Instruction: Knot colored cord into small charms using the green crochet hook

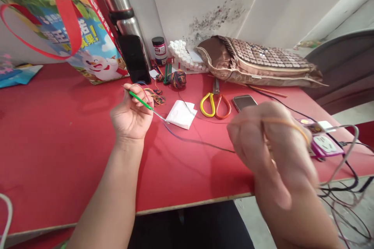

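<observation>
My left hand is raised over the red table, its fingers curled around a green-handled crochet hook. The hook's thin metal tip points right and down, in front of a folded white paper. Multicoloured yarn runs from near the hook tip across to my right hand. That hand is closer to the camera, closed and blurred by motion, with an orange stretch of yarn passing over its fingers. Behind the left hand lie loose yarn strands and a small yarn ball.
Yellow-and-red-handled scissors and a phone lie mid-table. A black phone leans on a steel flask beside a printed bag. Behind are a jar and a brown cushion; a purple power strip sits right.
</observation>
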A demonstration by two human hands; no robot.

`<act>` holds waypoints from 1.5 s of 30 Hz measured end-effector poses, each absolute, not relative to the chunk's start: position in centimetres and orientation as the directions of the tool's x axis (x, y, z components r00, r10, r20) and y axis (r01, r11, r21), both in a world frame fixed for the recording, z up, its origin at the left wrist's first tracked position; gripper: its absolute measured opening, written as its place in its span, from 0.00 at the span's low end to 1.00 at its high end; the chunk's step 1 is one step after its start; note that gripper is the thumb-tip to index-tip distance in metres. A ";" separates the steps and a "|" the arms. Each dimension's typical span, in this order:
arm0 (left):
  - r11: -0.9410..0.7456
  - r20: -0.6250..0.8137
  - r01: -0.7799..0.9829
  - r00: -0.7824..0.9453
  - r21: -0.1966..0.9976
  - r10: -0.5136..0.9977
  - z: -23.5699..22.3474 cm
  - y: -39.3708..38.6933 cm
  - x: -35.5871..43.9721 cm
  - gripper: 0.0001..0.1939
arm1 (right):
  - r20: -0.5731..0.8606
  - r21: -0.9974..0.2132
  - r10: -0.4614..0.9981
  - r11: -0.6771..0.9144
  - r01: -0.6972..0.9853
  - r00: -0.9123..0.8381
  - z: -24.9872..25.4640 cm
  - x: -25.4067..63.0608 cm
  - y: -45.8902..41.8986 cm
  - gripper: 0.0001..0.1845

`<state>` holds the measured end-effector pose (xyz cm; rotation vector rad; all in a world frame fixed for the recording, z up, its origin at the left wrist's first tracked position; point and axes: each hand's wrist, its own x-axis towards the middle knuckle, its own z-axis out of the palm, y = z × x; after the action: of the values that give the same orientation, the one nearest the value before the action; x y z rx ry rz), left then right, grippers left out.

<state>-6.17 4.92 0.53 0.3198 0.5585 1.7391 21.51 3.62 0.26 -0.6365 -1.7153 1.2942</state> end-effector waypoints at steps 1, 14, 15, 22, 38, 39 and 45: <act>-0.159 -0.089 -0.844 -0.237 0.513 0.967 0.6 4.9 -6.1 0.23 | 0.304 -0.950 0.791 0.290 -0.112 -0.530 0.2 21.0 3.9 0.39; 0.284 -0.175 -0.671 0.227 0.685 0.958 0.4 3.0 -3.3 0.18 | 0.364 -0.911 0.881 0.404 0.080 -0.301 -1.8 15.5 5.4 0.13; 0.298 -0.179 -0.642 0.245 0.706 0.953 0.4 2.9 -3.1 0.18 | 0.286 -0.953 0.844 0.302 -0.038 -0.453 -1.6 15.2 5.1 0.19; 0.230 -0.150 -0.572 0.183 0.787 0.971 0.7 3.3 -4.3 0.13 | 0.269 -0.962 0.915 0.269 -0.039 -0.300 -1.4 16.6 6.3 0.10; 0.149 -0.170 -0.713 0.043 0.685 0.985 1.3 3.0 -2.9 0.22 | 0.656 -0.555 0.660 0.751 0.357 -0.367 -3.2 17.5 7.1 0.25; 0.157 -0.170 -0.709 0.052 0.687 0.984 1.2 3.0 -2.7 0.19 | 0.654 -0.526 0.605 0.795 0.302 -0.454 -3.1 16.7 6.5 0.31; 0.070 -0.090 -0.602 -0.003 0.795 0.996 0.0 2.8 -2.6 0.09 | 0.751 -0.499 0.558 0.830 0.251 -0.353 -3.2 14.1 4.5 0.35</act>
<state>-2.62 2.83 -0.01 0.6512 0.7834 1.4085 14.07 4.49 -3.17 -0.6023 -1.9469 0.3622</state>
